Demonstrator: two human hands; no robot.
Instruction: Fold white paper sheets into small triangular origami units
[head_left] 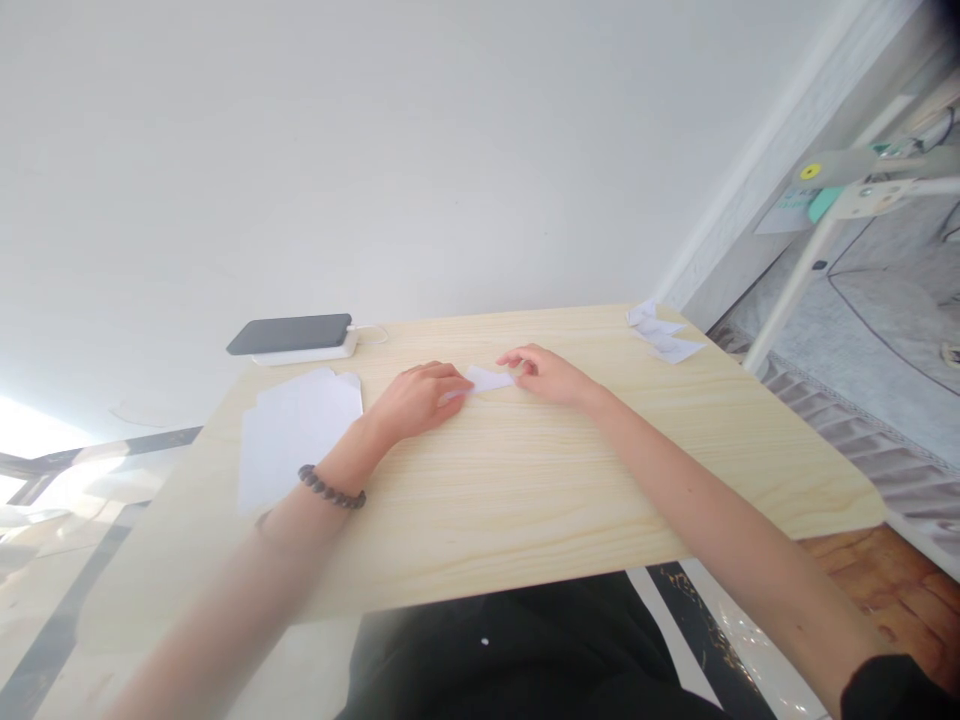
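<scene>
A small white piece of folded paper [489, 379] lies on the wooden table between my two hands. My left hand [421, 398] rests on the tabletop with its fingers closed over the paper's left end, pressing it down. A dark bead bracelet [330, 487] is on my left wrist. Just over the paper's right end is my right hand [551, 375], its fingers curved and apart. The thumb is close to the paper's edge; whether it touches cannot be made out. Part of the paper is hidden under my left fingers.
White paper sheets [296, 430] lie stacked at the table's left. Behind them a dark phone [291, 334] rests on a white box [307, 354] with a cable. Several folded paper pieces [664, 333] sit at the far right corner. A wall [450, 160] rises behind the table [480, 500].
</scene>
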